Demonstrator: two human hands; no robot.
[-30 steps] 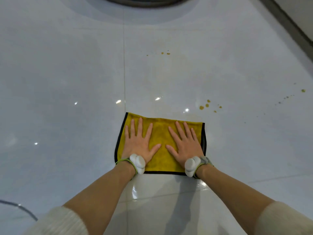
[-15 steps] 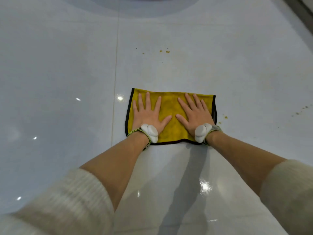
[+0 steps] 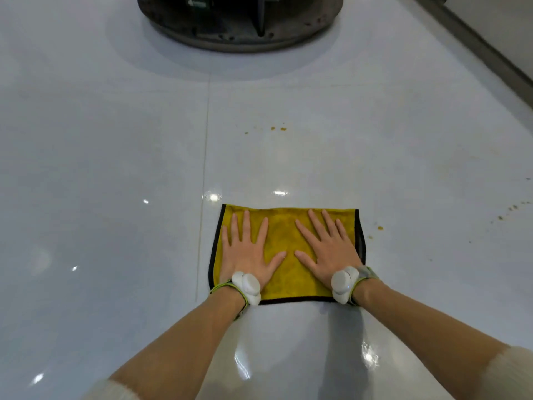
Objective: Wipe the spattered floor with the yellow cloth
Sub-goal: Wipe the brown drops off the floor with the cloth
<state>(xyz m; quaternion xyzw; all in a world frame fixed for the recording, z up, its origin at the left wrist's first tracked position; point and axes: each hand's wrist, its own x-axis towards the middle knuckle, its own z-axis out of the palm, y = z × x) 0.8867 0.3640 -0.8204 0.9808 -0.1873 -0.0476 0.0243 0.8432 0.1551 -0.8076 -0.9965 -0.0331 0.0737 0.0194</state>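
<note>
The yellow cloth [image 3: 284,235], edged in black, lies flat on the glossy white tile floor [image 3: 115,168]. My left hand [image 3: 248,252] presses palm-down on its left half with the fingers spread. My right hand [image 3: 328,249] lies the same way on the right half. Both wrists carry white sensor bands. Brown spatter spots [image 3: 278,128] dot the floor ahead of the cloth. Two small brown spots [image 3: 380,227] sit just off its right edge. A trail of brown drops [image 3: 510,209] marks the floor at the far right.
A dark round base [image 3: 239,24] stands on the floor straight ahead at the top of the view. A grey skirting strip [image 3: 490,59] runs diagonally along the wall at the upper right. A tile joint [image 3: 203,168] runs left of the cloth.
Both hands slid the cloth forward over the brown spots that lay ahead of its right corner; a few now lie beside its right edge. The round base has come into view.
</note>
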